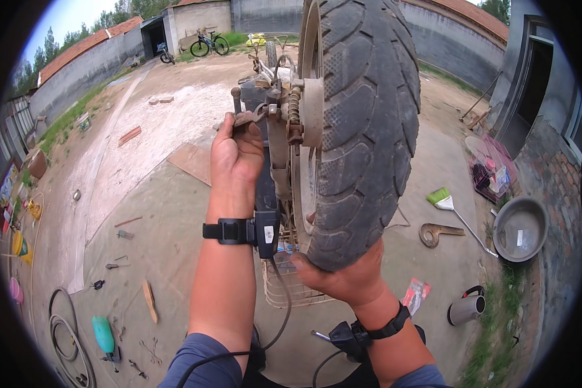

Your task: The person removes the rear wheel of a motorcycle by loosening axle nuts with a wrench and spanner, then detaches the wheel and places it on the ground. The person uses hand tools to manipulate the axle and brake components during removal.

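Black, worn rubber tyre point(372, 129) with a blocky tread looms closest, running from the centre up past twelve o'clock. Rusty hub parts and a coiled metal spring point(295, 107) sit against its left side. Grey-green ground sheet point(174, 226) spreads widest towards nine o'clock; its edge meets pale, dusty ground at ten. Room narrows towards three, where a round grey basin point(517, 216) stands by a brick-faced wall point(553, 184). Teal-bodied power tool point(101, 333) lies at eight; a grey lidded jug point(464, 310) stands at four. Near eleven, the left hand point(237, 158) has its fingers curled nearly closed, thumb pressed on a rusty metal lever point(247, 118). At five, the right hand point(346, 278) cups the tyre's underside, thumb stretched left; its other fingers are mostly hidden, so their spread cannot be told.
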### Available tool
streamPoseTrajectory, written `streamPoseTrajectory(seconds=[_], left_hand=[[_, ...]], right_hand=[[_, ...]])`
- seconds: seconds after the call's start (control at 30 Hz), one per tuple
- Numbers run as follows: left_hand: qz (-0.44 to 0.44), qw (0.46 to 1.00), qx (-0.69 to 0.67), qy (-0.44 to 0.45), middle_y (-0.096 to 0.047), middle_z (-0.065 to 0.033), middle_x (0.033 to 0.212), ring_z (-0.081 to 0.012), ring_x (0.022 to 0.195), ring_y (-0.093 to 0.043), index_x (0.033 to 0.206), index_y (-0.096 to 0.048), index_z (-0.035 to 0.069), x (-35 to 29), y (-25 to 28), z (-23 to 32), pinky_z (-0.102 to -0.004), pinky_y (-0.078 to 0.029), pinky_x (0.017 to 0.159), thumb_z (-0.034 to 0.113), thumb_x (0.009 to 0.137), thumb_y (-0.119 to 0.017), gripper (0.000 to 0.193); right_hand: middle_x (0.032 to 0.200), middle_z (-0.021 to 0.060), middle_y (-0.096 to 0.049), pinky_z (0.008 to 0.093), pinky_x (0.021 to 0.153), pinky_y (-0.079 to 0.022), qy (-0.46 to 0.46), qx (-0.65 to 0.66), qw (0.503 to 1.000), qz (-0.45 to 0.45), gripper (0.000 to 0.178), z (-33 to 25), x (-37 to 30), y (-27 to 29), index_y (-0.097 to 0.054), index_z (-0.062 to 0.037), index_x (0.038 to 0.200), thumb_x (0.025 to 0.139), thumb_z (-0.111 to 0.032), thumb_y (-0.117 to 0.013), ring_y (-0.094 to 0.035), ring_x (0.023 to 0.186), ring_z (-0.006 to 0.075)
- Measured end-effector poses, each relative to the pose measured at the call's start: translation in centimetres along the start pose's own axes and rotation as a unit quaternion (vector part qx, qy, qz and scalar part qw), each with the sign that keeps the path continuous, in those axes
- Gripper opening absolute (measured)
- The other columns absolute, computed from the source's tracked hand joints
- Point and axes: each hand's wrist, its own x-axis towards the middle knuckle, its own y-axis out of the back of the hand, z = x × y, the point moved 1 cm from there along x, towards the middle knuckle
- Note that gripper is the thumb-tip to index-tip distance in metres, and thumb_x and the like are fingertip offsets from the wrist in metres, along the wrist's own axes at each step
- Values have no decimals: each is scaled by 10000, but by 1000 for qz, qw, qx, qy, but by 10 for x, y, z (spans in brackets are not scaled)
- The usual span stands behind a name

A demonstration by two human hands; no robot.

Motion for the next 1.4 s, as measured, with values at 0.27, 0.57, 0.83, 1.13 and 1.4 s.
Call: streamPoseTrajectory(seconds=[0.27,0.57,0.83,1.13,1.4], left_hand=[[-31,992,-5,-123,-692,-121,1128,-198,1056,-672,1130,-607,51,-88,1,-12,-285,-557,858,235,1012,-594,219],[-44,947,198,-250,-650,-129,1189,-240,1098,-664,1264,-566,18,-110,-12,4,-302,-574,877,220,1036,-546,305],[-34,903,300,-306,-656,-135,1138,-229,987,-698,1272,-561,-16,-116,-23,11,-292,-584,781,193,1042,-540,312],[-106,773,490,-389,-694,-118,1115,-171,993,-685,1245,-611,-12,-119,-50,31,-258,-530,739,187,1028,-576,296],[-165,750,584,-264,-712,-54,952,-57,696,-547,1114,-653,-4,-45,-122,57,-199,-409,594,272,988,-647,303]], right_hand=[[1192,183,-589,409,907,-508,-25,57,998,-12,920,2,-3,3,-473,29,1319,631,-385,-922,-621,1081,336],[1043,114,-624,282,670,-546,-261,321,901,134,489,46,45,43,-520,25,1254,999,-384,-598,-664,860,162],[896,53,-626,237,501,-448,-308,419,845,127,386,98,106,25,-620,-33,1049,957,-405,-666,-634,689,129],[796,38,-633,223,491,-424,-322,499,785,176,200,72,110,27,-609,-63,929,958,-244,-690,-594,609,119],[801,37,-636,224,524,-434,-326,557,750,144,198,117,110,26,-606,-60,944,971,-245,-673,-597,654,112]])
